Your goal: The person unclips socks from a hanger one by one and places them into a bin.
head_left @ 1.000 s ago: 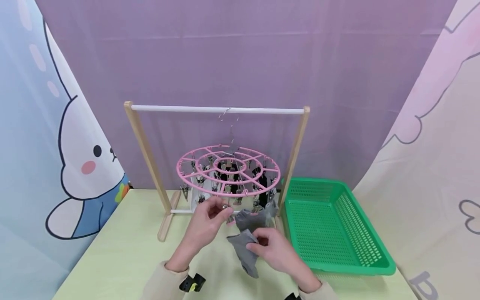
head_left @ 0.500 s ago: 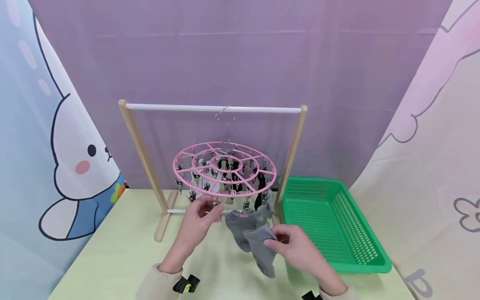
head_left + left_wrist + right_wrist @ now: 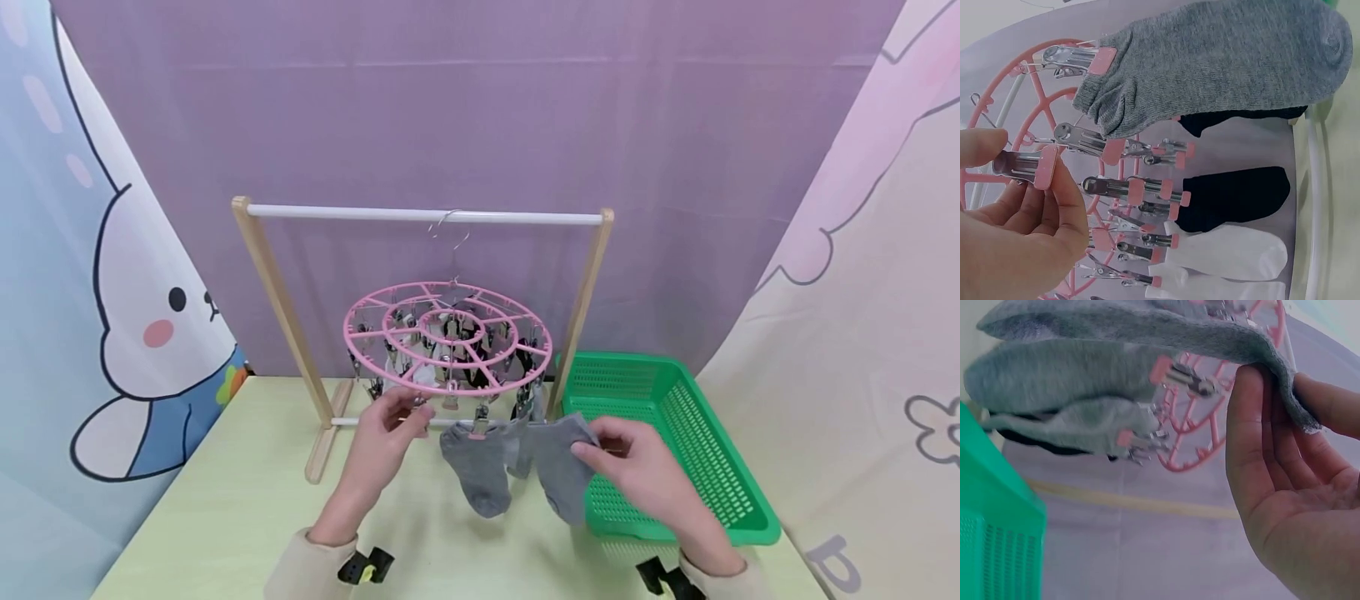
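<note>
My left hand (image 3: 378, 446) pinches a metal clip (image 3: 1019, 166) with a pink tip between thumb and fingers, at the near rim of the round pink hanger (image 3: 448, 337). My right hand (image 3: 645, 471) pinches a grey sock (image 3: 561, 468) by its cuff between thumb and fingers, and the toe hangs down. Between the hands, another grey sock (image 3: 480, 471) hangs from a clip (image 3: 480, 419). A further grey sock (image 3: 1079, 425) hangs behind it in the right wrist view. Black socks (image 3: 1235, 197) and white socks (image 3: 1229, 250) hang deeper in the hanger.
A wooden stand with a white top bar (image 3: 345, 214) carries the hanger by its hook. To the right is a green perforated basket (image 3: 723, 446) on the pale yellow table (image 3: 217, 483). A purple curtain (image 3: 465, 125) hangs behind.
My right hand has moved right and up with the grey sock, away from my left hand. The left hand shifts slightly left, still holding the clip, and the hanger has turned somewhat.
</note>
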Demonstrator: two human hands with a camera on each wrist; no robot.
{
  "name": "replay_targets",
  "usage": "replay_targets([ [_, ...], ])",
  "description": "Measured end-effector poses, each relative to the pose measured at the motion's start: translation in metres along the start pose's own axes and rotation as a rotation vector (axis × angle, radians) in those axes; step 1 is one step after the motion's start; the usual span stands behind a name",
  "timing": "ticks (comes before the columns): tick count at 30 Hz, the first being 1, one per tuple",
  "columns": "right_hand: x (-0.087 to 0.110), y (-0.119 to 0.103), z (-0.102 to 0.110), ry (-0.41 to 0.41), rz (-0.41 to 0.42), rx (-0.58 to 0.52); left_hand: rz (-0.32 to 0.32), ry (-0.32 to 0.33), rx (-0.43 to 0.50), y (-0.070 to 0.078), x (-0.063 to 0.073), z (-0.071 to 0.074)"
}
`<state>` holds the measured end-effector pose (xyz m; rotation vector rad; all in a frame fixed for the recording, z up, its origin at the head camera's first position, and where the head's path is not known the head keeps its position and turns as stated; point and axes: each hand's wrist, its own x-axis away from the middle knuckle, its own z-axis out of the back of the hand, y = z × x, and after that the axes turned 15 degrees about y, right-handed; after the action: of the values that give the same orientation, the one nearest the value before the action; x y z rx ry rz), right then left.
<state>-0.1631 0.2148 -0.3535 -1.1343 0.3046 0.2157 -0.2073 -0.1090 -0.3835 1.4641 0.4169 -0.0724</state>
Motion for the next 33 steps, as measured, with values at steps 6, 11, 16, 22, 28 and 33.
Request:
replay_targets([
  [6, -0.008, -0.003, 0.019, 0.116, -0.040, 0.048, 0.011, 0.020, 0.003, 0.001, -0.001, 0.004],
  [11, -0.015, 0.000, 0.034, 0.207, -0.058, 0.090, 0.009, 0.037, 0.014, -0.001, -0.002, 0.007],
  [16, -0.020, 0.013, 0.045, 0.282, -0.072, 0.111, -0.019, 0.058, 0.009, -0.003, -0.003, 0.010],
  [22, -0.021, 0.036, 0.051, 0.313, -0.095, 0.142, -0.053, 0.079, 0.001, -0.005, -0.004, 0.013],
  [28, -0.018, 0.066, 0.051, 0.222, -0.163, 0.192, -0.034, 0.079, -0.012, -0.005, -0.006, 0.016],
  [33, -0.013, 0.087, 0.048, 0.159, -0.178, 0.308, -0.024, 0.074, -0.028, -0.005, -0.007, 0.019],
])
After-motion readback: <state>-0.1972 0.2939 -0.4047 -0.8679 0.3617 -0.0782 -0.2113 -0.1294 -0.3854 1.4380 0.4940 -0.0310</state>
